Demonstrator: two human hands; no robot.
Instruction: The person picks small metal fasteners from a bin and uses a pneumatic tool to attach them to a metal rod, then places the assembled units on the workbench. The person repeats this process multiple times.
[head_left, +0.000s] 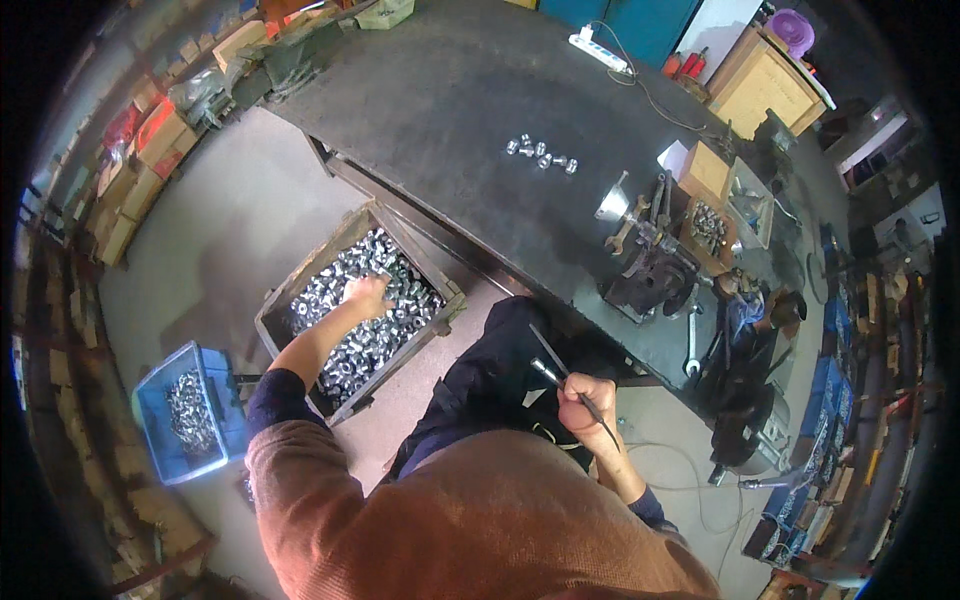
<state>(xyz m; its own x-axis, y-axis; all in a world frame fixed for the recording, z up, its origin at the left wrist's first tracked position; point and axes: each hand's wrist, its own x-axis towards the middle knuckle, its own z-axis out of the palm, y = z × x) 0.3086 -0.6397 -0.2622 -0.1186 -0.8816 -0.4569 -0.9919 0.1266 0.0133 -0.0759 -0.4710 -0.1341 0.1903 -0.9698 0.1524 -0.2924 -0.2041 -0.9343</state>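
My left hand (367, 295) reaches down into a wooden crate (448, 300) full of shiny metal fittings (360, 352); its fingertips are among the pieces, and whether it grips one cannot be told. Near my lap, my right hand (587, 405) is closed around a thin dark metal rod (550, 350), with a short silver cylindrical piece (546, 371) also sticking out of the fist. On the dark workbench (450, 112) ahead lies a small group of similar fittings (542, 154).
A vise (652, 274), an open-end wrench (692, 337), a box of small parts (709, 225) and a white power strip (600, 52) are on the bench. A blue bin (225, 420) of fittings stands on the floor at left. Shelves with boxes line both sides.
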